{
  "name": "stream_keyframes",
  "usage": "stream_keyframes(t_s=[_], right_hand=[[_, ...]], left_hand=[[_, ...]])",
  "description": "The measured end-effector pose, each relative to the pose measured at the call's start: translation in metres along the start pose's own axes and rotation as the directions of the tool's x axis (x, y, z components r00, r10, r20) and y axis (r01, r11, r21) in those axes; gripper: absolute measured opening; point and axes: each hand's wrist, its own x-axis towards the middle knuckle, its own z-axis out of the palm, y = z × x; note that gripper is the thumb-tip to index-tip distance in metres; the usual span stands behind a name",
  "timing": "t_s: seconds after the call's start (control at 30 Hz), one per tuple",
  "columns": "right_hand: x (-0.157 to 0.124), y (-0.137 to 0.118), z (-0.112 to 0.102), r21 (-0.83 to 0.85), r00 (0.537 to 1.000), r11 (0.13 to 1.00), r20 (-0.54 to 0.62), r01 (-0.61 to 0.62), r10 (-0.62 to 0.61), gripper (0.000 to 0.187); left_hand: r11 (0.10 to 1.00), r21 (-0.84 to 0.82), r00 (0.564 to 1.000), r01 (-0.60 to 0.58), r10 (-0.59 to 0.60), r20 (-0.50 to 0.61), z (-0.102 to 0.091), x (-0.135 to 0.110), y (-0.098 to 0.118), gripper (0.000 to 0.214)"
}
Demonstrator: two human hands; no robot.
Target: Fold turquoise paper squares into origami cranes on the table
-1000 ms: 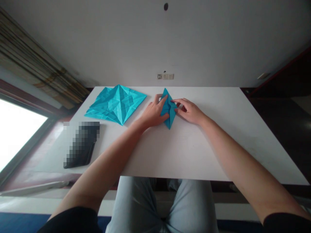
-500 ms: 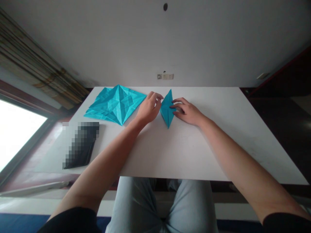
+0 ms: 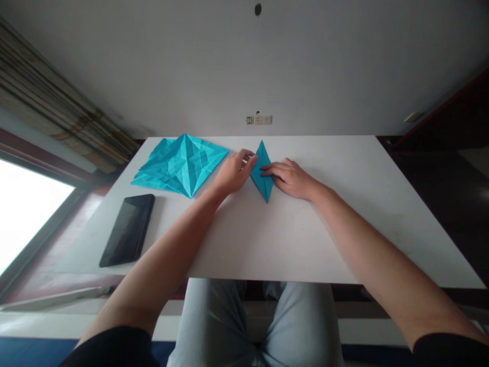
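Observation:
A blue sheet of origami paper (image 3: 263, 182), folded into a narrow diamond with a crease down its lower half, lies on the white table between my hands. At its upper left edge, the thumb and fingertips of my left hand (image 3: 237, 169) come together in a pinch. My right hand (image 3: 292, 177) reaches in from the other side, its fingers stretched out and resting on the diamond's middle. Those fingers cover part of the paper's right side. Left of my left hand lie creased sheets of the same blue paper (image 3: 183, 164), overlapping and opened out.
A black phone (image 3: 128, 229) lies at the left of the table (image 3: 275, 244), beside my left forearm. The table's far edge is by a grey wall with sockets (image 3: 259, 120). A curtain (image 3: 57, 102) and a bright window are on the left.
The folded paper has turned slightly, its far tip swinging left and its near tip right. My right fingers have moved left, further onto it and closer together.

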Motion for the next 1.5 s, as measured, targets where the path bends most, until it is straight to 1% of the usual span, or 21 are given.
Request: stream_keyframes(t_s=[0.13,0.2,0.27,0.43,0.57,0.7,0.8,0.93,1.03,1.17,1.3,1.4,1.5], right_hand=[[-0.001,-0.011,0.001,-0.086,0.997,0.994,0.003,-0.071,0.071,0.047],[-0.001,-0.013,0.002,-0.110,0.995,0.989,0.012,-0.095,0.097,0.051],[-0.001,-0.013,0.002,-0.103,0.994,0.989,0.021,-0.102,0.104,0.055],[0.001,-0.013,0.001,-0.075,0.995,0.995,0.060,-0.070,0.075,0.062],[0.004,-0.018,0.001,-0.065,0.993,0.997,0.106,-0.040,0.047,0.063],[0.005,-0.019,0.003,-0.081,0.991,0.996,0.117,-0.048,0.057,0.069],[0.005,-0.017,0.005,-0.108,0.990,0.992,0.116,-0.064,0.076,0.068],[0.005,-0.014,0.008,-0.133,0.992,0.989,0.100,-0.069,0.083,0.063],[0.004,-0.013,0.009,-0.163,0.991,0.981,0.070,-0.101,0.113,0.061],[0.003,-0.013,0.010,-0.208,0.986,0.967,0.046,-0.149,0.162,0.061],[0.004,-0.013,0.010,-0.203,0.980,0.962,0.040,-0.181,0.193,0.063],[0.004,-0.013,0.008,-0.169,0.979,0.966,0.023,-0.197,0.204,0.069],[0.002,-0.012,0.006,-0.157,0.975,0.962,-0.010,-0.222,0.223,0.076]], left_hand=[[0.998,0.061,0.998,-0.002,-0.002,0.060,-0.004,-0.001,0.005,0.042],[0.997,0.069,0.997,-0.019,0.014,0.070,-0.004,-0.001,0.005,0.045],[0.998,0.062,0.998,-0.029,0.026,0.057,-0.003,-0.001,0.004,0.043],[0.997,0.039,0.998,-0.061,0.061,0.017,0.000,0.002,0.000,0.042],[0.995,-0.002,0.993,-0.102,0.102,0.063,0.000,0.002,0.000,0.050],[0.994,-0.024,0.988,-0.110,0.112,0.103,-0.001,0.000,0.000,0.056],[0.994,-0.043,0.990,-0.105,0.108,0.089,0.000,0.001,-0.002,0.061],[0.996,0.012,0.993,-0.093,0.092,0.076,0.002,0.001,-0.006,0.061],[0.995,0.039,0.992,-0.095,0.091,0.086,0.002,0.001,-0.007,0.059],[0.991,0.073,0.987,-0.112,0.102,0.123,0.001,0.000,-0.004,0.056],[0.985,0.077,0.978,-0.152,0.139,0.156,0.000,0.000,-0.002,0.054],[0.978,0.099,0.968,-0.186,0.165,0.188,0.001,0.001,-0.003,0.052],[0.962,0.173,0.955,-0.210,0.164,0.247,0.001,-0.001,-0.005,0.055]])
